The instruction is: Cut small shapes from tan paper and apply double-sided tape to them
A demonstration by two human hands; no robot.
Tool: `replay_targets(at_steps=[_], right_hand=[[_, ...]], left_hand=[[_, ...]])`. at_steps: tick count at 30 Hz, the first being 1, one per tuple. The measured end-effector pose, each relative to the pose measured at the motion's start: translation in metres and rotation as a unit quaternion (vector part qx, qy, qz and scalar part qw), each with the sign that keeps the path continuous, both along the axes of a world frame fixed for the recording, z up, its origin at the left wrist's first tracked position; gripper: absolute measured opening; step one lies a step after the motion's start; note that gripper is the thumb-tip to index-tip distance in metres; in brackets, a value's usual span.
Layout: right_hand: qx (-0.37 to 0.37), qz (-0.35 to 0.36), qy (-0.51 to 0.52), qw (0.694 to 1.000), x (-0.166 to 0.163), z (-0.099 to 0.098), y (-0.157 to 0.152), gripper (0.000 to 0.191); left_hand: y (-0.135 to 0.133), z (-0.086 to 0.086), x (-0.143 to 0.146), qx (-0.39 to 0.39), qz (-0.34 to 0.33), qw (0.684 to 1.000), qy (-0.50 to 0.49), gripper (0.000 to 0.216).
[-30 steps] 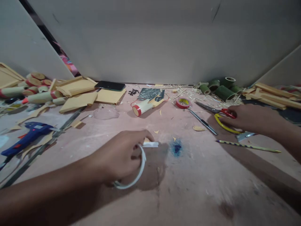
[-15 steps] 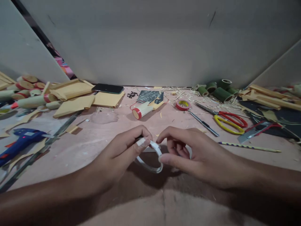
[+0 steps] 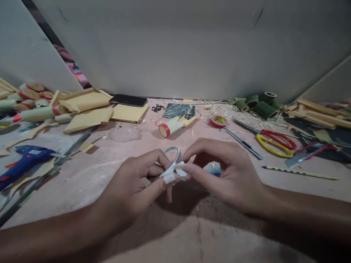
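Note:
A thin white ring point(image 3: 171, 169), which looks like a narrow roll of tape, is held above the table in front of me. My left hand point(image 3: 137, 180) is closed on its near left side, between thumb and fingers. White wrapping point(image 3: 169, 178) covers part of that thumb. On the ring's right, my right hand point(image 3: 227, 175) has its thumb and index finger at a small white end of the band, in a pinch. Its other fingers are curled and partly hidden. Beyond the hands lies a pale bamboo piece point(image 3: 172, 126) with a red-rimmed end.
To the left are a blue glue gun point(image 3: 34, 160), a long metal strip point(image 3: 52, 173), wooden pieces point(image 3: 87, 118) and a phone point(image 3: 128, 100). At right lie red tape point(image 3: 218, 121), a craft knife point(image 3: 244, 142), scissors point(image 3: 274, 144), a box cutter point(image 3: 304, 154), a pencil point(image 3: 300, 172) and green bamboo tubes point(image 3: 264, 109).
The white ring has turned, so its loop now rises behind my left fingers. My right thumb and index finger have come closer together at the band. The whole view has shifted slightly.

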State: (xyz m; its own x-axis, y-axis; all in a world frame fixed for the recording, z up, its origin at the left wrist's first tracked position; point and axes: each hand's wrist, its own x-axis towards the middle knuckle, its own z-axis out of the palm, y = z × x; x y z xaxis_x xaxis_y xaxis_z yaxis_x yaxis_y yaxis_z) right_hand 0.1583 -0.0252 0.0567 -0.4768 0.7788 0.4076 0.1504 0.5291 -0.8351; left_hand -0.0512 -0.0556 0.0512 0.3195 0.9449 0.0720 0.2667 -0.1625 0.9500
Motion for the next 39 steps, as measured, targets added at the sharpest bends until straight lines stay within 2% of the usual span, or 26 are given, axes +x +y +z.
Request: replay_targets(at_steps=[6, 9, 13, 17, 19, 24, 31, 39], right_hand=[[-0.097, -0.008, -0.043, 0.994, -0.001, -0.007, 0.014, 0.011], [-0.127, -0.020, -0.099, 0.987, 0.005, -0.016, 0.024, 0.011], [-0.165, -0.024, -0.210, 0.963, 0.010, -0.024, 0.035, 0.010], [-0.162, -0.017, -0.260, 0.952, 0.008, -0.026, 0.040, 0.014], [-0.152, -0.014, -0.263, 0.953, 0.007, -0.027, 0.041, 0.017], [-0.143, -0.002, -0.292, 0.946, 0.007, -0.026, 0.043, 0.026], [-0.143, 0.048, -0.348, 0.925, 0.006, -0.021, 0.054, 0.022], [-0.117, 0.037, -0.381, 0.916, 0.004, -0.024, 0.054, 0.020]], left_hand=[[0.008, -0.010, -0.010, 0.110, -0.009, 0.984, 0.141, 0.008], [0.015, -0.016, -0.018, 0.172, 0.000, 0.952, 0.254, 0.019], [0.027, -0.024, -0.025, 0.215, -0.006, 0.897, 0.386, 0.022], [0.033, -0.033, -0.025, 0.249, -0.012, 0.849, 0.466, 0.022], [0.033, -0.038, -0.025, 0.258, -0.016, 0.838, 0.481, 0.022], [0.031, -0.044, -0.027, 0.266, -0.041, 0.851, 0.450, 0.026], [0.035, -0.044, -0.025, 0.261, -0.056, 0.873, 0.408, 0.030], [0.036, -0.037, -0.018, 0.244, -0.074, 0.867, 0.428, 0.024]])
